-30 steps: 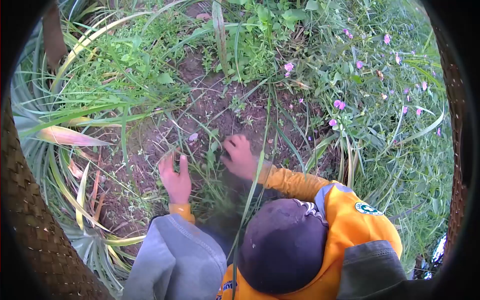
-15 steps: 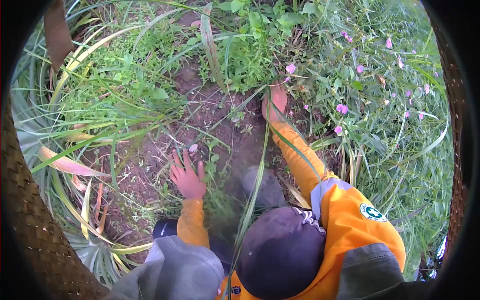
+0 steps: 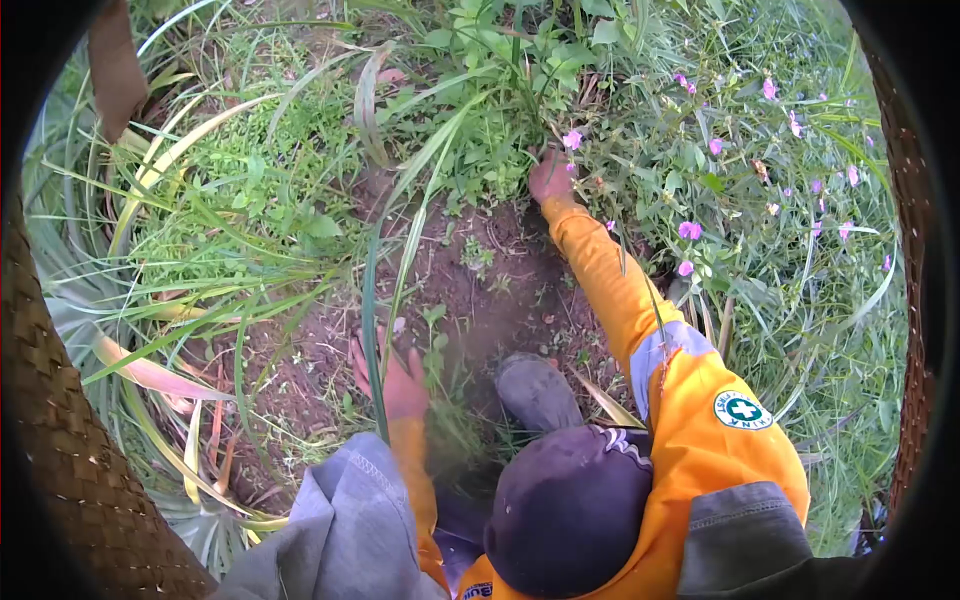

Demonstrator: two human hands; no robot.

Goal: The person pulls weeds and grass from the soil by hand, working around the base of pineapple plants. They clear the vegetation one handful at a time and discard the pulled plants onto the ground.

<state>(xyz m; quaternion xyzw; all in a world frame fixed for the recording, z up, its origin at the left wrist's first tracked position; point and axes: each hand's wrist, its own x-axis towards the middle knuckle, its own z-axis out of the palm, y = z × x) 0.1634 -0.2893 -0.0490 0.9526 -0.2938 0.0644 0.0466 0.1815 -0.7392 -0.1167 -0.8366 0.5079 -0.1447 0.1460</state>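
My left hand [image 3: 402, 388] lies open on the brown soil [image 3: 485, 275], fingers spread. A long green grass blade [image 3: 374, 325] crosses in front of it. Farther out, my right hand [image 3: 550, 180] reaches the base of leafy green weeds [image 3: 500, 140] beside pink flowers [image 3: 572, 139]. Its fingers look curled around the stems, though leaves partly hide the fingertips. Both arms wear orange sleeves [image 3: 600, 262].
A grey boot [image 3: 538, 392] stands on the soil between my arms, behind a dark knee [image 3: 570, 510]. Dense flowering plants [image 3: 770, 260] grow on the right. Spiky long-leaved plants [image 3: 90, 310] line the left. A woven brim [image 3: 60, 430] frames the view.
My right hand has shifted slightly farther into the weeds. Long grass blades that crossed my right hand and knee now hang over the left hand. More of the boot shows.
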